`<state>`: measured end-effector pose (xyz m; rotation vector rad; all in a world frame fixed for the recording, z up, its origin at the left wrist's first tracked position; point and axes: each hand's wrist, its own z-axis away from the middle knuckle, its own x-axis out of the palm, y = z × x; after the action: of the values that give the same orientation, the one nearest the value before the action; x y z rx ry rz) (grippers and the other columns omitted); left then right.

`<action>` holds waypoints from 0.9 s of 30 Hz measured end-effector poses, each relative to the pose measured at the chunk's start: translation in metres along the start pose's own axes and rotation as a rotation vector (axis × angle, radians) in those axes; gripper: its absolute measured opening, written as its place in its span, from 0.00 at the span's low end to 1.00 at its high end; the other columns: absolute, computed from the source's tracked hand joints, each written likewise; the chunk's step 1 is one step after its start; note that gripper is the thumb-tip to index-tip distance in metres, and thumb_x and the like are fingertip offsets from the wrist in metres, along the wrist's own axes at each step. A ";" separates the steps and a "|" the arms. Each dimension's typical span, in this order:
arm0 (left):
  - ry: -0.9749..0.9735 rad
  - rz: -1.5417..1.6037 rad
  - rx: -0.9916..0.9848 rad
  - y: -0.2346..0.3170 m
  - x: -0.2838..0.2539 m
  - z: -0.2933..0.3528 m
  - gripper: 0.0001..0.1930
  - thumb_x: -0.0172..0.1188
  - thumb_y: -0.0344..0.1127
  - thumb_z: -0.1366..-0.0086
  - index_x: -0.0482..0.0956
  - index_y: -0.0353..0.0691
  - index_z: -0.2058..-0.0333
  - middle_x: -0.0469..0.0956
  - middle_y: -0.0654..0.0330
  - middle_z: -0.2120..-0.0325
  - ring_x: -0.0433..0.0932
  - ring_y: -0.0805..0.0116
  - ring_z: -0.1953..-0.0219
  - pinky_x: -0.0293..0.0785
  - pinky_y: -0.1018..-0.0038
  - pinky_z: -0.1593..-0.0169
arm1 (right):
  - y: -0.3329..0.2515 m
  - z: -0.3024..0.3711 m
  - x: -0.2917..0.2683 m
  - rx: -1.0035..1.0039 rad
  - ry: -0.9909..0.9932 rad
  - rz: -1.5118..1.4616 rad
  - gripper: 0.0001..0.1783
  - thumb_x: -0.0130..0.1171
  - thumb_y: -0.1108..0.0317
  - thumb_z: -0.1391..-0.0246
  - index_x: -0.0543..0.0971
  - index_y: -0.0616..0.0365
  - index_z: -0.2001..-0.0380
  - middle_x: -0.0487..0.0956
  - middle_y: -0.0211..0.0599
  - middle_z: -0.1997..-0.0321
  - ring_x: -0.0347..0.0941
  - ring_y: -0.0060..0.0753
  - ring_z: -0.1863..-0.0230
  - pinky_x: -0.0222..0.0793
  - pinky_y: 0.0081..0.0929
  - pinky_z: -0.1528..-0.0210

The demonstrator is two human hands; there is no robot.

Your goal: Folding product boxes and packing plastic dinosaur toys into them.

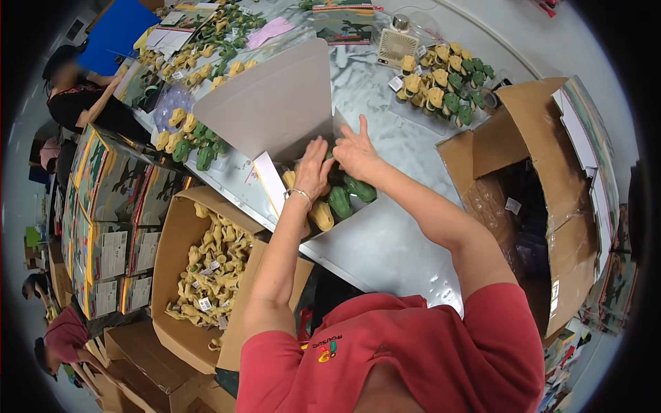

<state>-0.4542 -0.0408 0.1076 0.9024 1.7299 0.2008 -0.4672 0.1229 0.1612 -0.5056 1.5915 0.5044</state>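
Observation:
An open box stands on the table in front of me, its large pale lid (272,103) raised and a white flap (269,184) sticking out at the left. Inside it sit green dinosaur-like toys (339,202) and yellow ones (321,215), packed side by side. My left hand (310,171) lies over the toys with its fingers stretched toward the lid. Close beside it, my right hand (355,153) reaches in at the box's far right corner, some fingers spread upward, others bent toward the toys. Neither hand visibly grips a toy; some fingertips are hidden.
Yellow and green toys (441,82) crowd the table's far right, beside a small fan (397,47). More toys (196,141) lie at the left. Cardboard cartons flank me: one full of yellow toys (213,275), another (561,206) at the right. Printed boxes (113,213) are stacked left; a co-worker (72,96) stands beyond.

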 end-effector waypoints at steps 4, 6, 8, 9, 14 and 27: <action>-0.187 0.189 -0.005 0.013 -0.003 -0.004 0.17 0.57 0.33 0.44 0.74 0.34 0.56 0.69 0.47 0.50 0.69 0.43 0.50 0.64 0.62 0.44 | 0.023 0.006 0.018 0.033 0.030 -0.042 0.03 0.56 0.68 0.59 0.79 0.50 0.81 0.76 0.32 0.73 0.62 0.37 0.47 0.39 0.72 0.44; -0.204 0.209 -0.061 0.008 -0.007 0.002 0.12 0.57 0.36 0.43 0.79 0.38 0.62 0.74 0.49 0.55 0.74 0.42 0.59 0.65 0.59 0.46 | 0.012 0.002 0.002 0.050 0.003 -0.055 0.04 0.55 0.69 0.58 0.79 0.49 0.80 0.76 0.31 0.75 0.62 0.37 0.46 0.41 0.69 0.44; -0.230 0.136 -0.070 0.006 -0.005 0.002 0.12 0.55 0.35 0.43 0.78 0.38 0.61 0.73 0.50 0.53 0.74 0.45 0.57 0.65 0.58 0.46 | 0.004 -0.003 -0.009 0.072 -0.082 -0.036 0.03 0.56 0.69 0.59 0.79 0.50 0.79 0.76 0.32 0.72 0.62 0.37 0.46 0.43 0.69 0.45; -0.255 0.067 -0.078 0.007 -0.005 0.001 0.12 0.53 0.33 0.42 0.78 0.39 0.60 0.72 0.51 0.52 0.73 0.47 0.56 0.65 0.57 0.47 | 0.002 -0.004 -0.013 0.096 -0.169 -0.013 0.03 0.57 0.68 0.59 0.79 0.51 0.77 0.77 0.32 0.69 0.62 0.37 0.46 0.45 0.68 0.46; -0.370 -0.335 0.066 0.025 -0.007 -0.002 0.16 0.50 0.28 0.45 0.74 0.41 0.56 0.69 0.52 0.48 0.71 0.55 0.50 0.65 0.59 0.46 | 0.023 0.004 -0.007 0.127 0.416 -0.517 0.16 0.58 0.69 0.58 0.75 0.56 0.61 0.72 0.41 0.58 0.64 0.43 0.48 0.57 0.49 0.47; 0.359 0.610 -0.683 -0.026 -0.059 0.082 0.29 0.44 0.31 0.38 0.49 0.34 0.38 0.49 0.48 0.37 0.47 0.58 0.34 0.44 0.70 0.35 | -0.029 0.006 0.020 0.274 0.217 -0.200 0.31 0.51 0.79 0.62 0.67 0.54 0.48 0.67 0.47 0.62 0.74 0.48 0.70 0.71 0.44 0.71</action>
<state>-0.3885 -0.1222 0.1079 0.8704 1.4788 1.3370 -0.4466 0.1031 0.1397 -0.5158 1.7614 0.0783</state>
